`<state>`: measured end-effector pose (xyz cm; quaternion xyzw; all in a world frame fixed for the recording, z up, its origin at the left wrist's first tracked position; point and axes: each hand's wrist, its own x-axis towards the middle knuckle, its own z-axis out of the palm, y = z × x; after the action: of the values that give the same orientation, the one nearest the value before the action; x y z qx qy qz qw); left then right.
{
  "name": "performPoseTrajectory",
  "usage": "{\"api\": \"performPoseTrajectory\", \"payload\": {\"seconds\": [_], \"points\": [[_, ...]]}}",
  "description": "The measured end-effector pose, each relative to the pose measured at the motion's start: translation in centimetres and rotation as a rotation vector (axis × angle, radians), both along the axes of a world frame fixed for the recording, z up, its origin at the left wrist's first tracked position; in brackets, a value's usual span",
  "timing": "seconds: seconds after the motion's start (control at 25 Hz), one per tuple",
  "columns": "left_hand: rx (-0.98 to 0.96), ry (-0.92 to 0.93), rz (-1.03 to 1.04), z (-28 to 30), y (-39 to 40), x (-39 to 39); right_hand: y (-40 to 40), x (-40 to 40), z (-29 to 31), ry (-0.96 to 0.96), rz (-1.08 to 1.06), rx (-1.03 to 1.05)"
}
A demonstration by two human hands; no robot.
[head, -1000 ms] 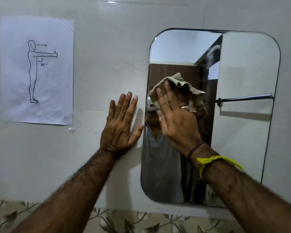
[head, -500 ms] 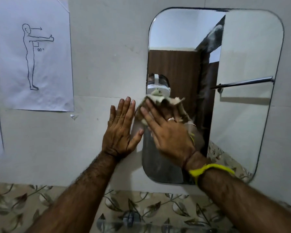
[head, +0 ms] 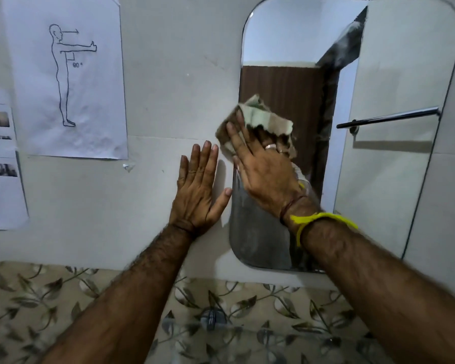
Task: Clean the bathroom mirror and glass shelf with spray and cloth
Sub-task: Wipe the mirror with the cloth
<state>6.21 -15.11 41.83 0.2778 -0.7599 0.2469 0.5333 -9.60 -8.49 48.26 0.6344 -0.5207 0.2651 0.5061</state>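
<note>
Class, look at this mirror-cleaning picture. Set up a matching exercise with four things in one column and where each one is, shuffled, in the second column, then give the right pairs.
Things:
1. left hand
2. cloth
3. paper with the figure drawing
4. yellow band

Places:
A. tied around the right wrist
B. stuck on the wall, far to the left of the mirror
C. flat on the wall, just beside the mirror's left edge
D. pressed on the glass under the right hand

Pairs: 1-C, 2-D, 3-B, 4-A
</note>
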Motion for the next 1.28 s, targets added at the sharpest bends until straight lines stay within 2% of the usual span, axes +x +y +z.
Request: {"api": "performPoseTrajectory", "payload": {"seconds": [0.08, 0.16, 0.32, 0.56, 0.76, 0.96, 1.0, 1.16, 1.28], "points": [[0.031, -0.02, -0.042, -0.1, 0.0, 0.4, 1.4, -1.0, -4.0, 0.056, 0.017, 0.125], [0.045, -0.034, -0.047, -0.3, 0.0, 0.6, 1.9, -2.2, -4.1, 0.082, 0.022, 0.187], [0.099, -0.016, -0.065, -0.1, 0.2, 0.4, 0.9, -1.3, -0.7, -0.095, -0.019, 0.003], [0.244, -0.068, -0.139, -3.5, 1.6, 1.2, 3.3, -1.7, -10.7, 0.087, 0.045, 0.237], [0.287, -0.034, -0.149, -4.9, 1.6, 1.0, 1.5, -0.4, -8.0, -0.115, 0.014, 0.179], [0.356, -0.053, -0.174, -6.8, 2.6, 1.3, 4.0, -1.6, -13.0, 0.119, 0.09, 0.314], [0.359, -0.065, -0.168, -7.4, 2.7, 1.5, 3.9, -2.0, -12.6, 0.123, 0.073, 0.279], [0.413, -0.032, -0.174, -8.1, 3.3, 1.2, 2.7, -0.7, -12.5, -0.082, 0.031, 0.203], [0.424, -0.007, -0.129, -8.3, 3.8, 0.9, 4.3, -1.1, -16.8, 0.055, 0.069, 0.33]]}}
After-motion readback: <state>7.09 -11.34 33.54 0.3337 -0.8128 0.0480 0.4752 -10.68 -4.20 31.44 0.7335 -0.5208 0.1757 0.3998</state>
